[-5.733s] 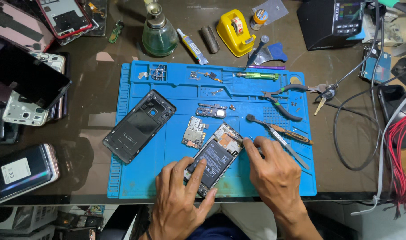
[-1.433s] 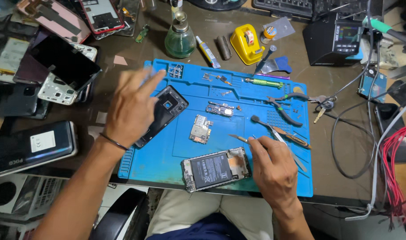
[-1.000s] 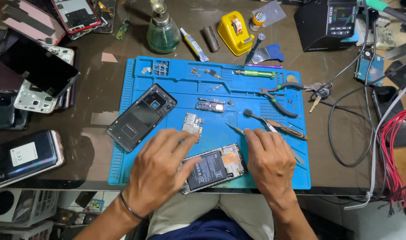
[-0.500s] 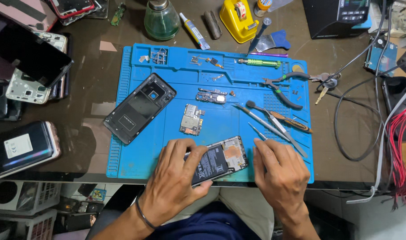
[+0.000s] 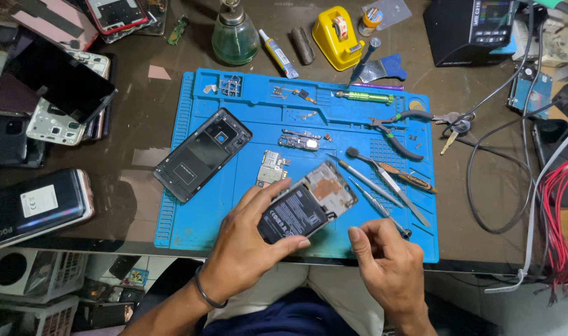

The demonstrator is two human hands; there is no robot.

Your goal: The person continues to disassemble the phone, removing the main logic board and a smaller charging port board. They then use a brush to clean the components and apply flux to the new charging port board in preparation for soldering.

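Left hand (image 5: 246,246) grips opened phone (image 5: 306,202), battery seated. Right hand (image 5: 383,261) pinches tweezers (image 5: 377,208). Back cover (image 5: 203,152), circuit board (image 5: 273,169), screws lie loose: reassembly looks pending.

Blue mat (image 5: 197,224) on dark table (image 5: 141,118)

Blue mat (image 5: 222,93), yellow dispenser (image 5: 335,37), seemingly greenish glass bottle (image 5: 234,38).

Left hand (image 5: 250,246) gripping; right hand (image 5: 386,264) seemingly curled.
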